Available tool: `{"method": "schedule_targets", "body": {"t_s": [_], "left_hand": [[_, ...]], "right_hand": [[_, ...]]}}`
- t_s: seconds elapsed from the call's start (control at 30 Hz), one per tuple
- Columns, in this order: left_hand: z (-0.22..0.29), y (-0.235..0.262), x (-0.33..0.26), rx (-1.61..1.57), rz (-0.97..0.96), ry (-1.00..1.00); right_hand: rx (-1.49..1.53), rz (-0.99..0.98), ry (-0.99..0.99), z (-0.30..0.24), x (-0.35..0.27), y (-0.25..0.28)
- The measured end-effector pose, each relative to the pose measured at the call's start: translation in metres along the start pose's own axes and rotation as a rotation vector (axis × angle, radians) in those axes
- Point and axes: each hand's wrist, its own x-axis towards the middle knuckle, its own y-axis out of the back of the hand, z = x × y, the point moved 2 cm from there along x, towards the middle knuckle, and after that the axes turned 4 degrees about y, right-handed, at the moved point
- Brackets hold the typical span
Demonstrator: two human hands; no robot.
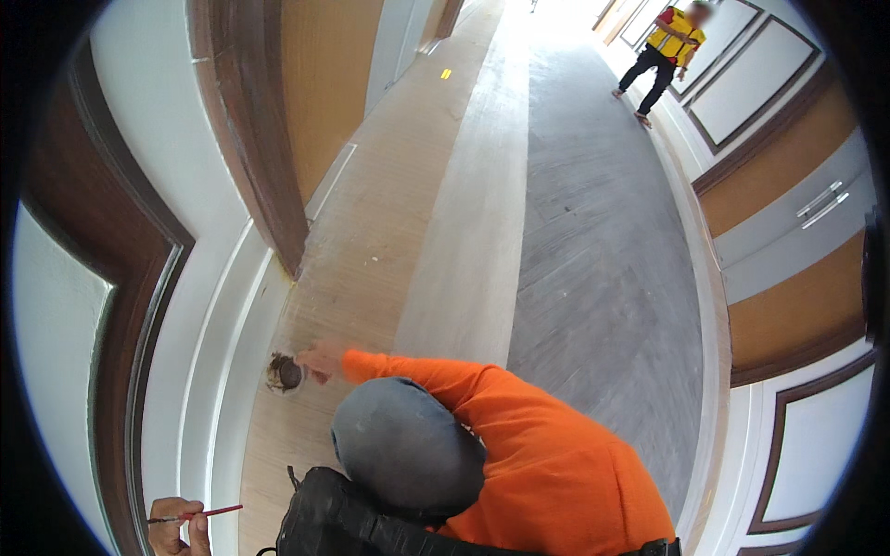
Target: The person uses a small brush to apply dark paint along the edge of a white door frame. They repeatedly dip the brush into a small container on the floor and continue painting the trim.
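Note:
At the lower left edge, my left hand (176, 528) pinches a thin red-handled paintbrush (222, 511) between thumb and fingers, close to the white wall moulding. My right arm, in an orange sleeve, stretches leftward across my body. Beside a small round dark container (289, 372) on the floor is my right hand (322, 362). Brown, crumbly-looking matter (275, 370) lies around the container's left side. Motion smears the right hand's fingers, so I cannot make out whether they touch the container or grip anything.
My bent grey-clad knee (403, 445) and a black bag (324, 510) are close in front. The wall with its dark wooden door frame (250, 139) runs along the left. Far off at the right stands a person (674, 51) in a yellow vest. A yellow piece (446, 74) lies farther up the floor.

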Motion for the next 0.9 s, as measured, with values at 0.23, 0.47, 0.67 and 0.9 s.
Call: {"method": "schedule_targets", "body": {"t_s": [0.23, 0.47, 0.67, 0.9], "left_hand": [[0.009, -0.011, 0.007, 0.020, -0.039, 0.063], [0.003, -0.007, 0.018, 0.021, 0.039, 0.015], [-0.017, -0.022, 0.015, -0.085, -0.064, 0.068], [-0.006, -0.025, 0.021, 0.033, -0.075, 0.160]], "right_hand": [[-0.437, 0.048, 0.118, 0.000, -0.006, 0.011], [-0.075, 0.176, 0.113, 0.045, 0.027, 0.138], [0.049, 0.278, 0.166, 0.003, -0.051, 0.146], [-0.107, 0.578, 0.456, 0.007, -0.056, 0.142]]}}
